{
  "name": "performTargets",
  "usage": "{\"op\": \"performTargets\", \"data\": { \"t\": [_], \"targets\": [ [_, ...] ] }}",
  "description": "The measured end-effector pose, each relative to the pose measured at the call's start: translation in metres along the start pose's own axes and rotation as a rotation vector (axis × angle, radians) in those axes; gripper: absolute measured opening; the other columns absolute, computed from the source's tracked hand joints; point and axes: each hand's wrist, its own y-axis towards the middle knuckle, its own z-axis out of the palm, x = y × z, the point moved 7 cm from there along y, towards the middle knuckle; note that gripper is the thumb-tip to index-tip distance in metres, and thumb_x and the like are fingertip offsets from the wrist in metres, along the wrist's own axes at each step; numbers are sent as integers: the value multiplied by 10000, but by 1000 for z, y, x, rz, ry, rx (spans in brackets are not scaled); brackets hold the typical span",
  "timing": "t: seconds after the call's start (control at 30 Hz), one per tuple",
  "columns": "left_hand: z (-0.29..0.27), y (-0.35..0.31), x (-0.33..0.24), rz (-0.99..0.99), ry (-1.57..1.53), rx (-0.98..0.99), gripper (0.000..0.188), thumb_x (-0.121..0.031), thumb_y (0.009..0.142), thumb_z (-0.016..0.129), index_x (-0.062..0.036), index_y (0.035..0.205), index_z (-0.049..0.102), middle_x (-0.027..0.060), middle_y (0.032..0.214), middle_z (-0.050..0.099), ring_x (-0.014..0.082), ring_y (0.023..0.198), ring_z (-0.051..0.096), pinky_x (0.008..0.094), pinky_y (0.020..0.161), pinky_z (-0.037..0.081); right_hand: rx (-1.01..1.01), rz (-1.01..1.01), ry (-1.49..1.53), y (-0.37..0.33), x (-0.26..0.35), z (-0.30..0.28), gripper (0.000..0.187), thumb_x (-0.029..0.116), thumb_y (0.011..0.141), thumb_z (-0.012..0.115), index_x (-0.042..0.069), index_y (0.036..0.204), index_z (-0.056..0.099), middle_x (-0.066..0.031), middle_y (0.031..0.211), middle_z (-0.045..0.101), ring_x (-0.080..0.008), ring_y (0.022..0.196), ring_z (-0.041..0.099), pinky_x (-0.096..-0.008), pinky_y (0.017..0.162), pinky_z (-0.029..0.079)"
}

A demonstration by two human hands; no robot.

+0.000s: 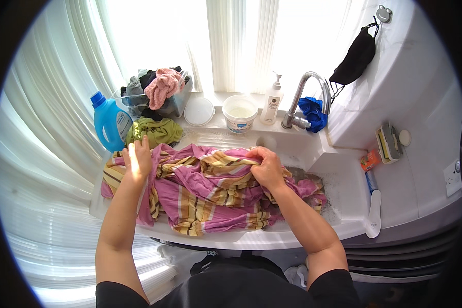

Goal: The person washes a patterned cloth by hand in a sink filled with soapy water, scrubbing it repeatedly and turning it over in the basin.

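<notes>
Under the right grip (267,167), striped cloth (204,192) spreads leftward, apparently pinched.

Sink (339,179) partly invisible beneath striped cloth (205,200)

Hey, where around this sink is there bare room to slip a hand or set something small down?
The sink's right end, between the striped cloth and brush, looks open, though sudsy. The front rim left of the brush is bare but narrow. Back left is crowded: blue jug, green cloth, clothes box, white lid.

Matt cloth (192,197), glossy metal faucet (295,99)
</notes>
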Motion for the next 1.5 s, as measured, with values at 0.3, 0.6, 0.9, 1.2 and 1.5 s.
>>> {"op": "performTargets", "data": {
  "t": [0.3,0.6,0.9,1.2,1.5],
  "targets": [
    [33,-8,-138,199,-530,381,732,-720,810,515,-158,1267,618,233,1155,640,381,1100,588,548,991,359,595,362,-429,-12,-55,86,862,711,693,635,156,1347,551,-211,1358,482,-375,1279,437,-567,1047,288],
    [20,-85,-154,485,-607,-153,354,-443,838,652,-92,807,685,120,911,633,298,883,558,504,823,398,395,-336,-442,-80,-4,100,553,491,668,707,83,1038,664,-122,902,634,-281,855,609,-446,780,425],
    [56,16,-174,318,-590,348,539,-557,918,471,-138,1208,645,157,1130,645,346,1120,565,648,1044,248,556,256,-514,12,-58,102,890,669,742,632,75,1385,474,-195,1178,573,-368,1123,529,-524,1036,277],
    [13,-93,-171,419,-1026,-187,306,-370,813,670,-68,770,650,126,746,595,331,762,578,485,793,394,675,112,-200,-65,-44,89,719,574,686,734,69,1176,588,-141,950,611,-364,912,582,-478,850,426],
    [42,-6,-214,463,-1010,328,485,-492,949,459,-72,1047,682,191,916,672,402,815,641,494,773,492,596,252,-220,-27,-72,99,800,507,734,701,81,1355,431,-201,1240,545,-373,1123,527,-502,972,377]
  ]
}}
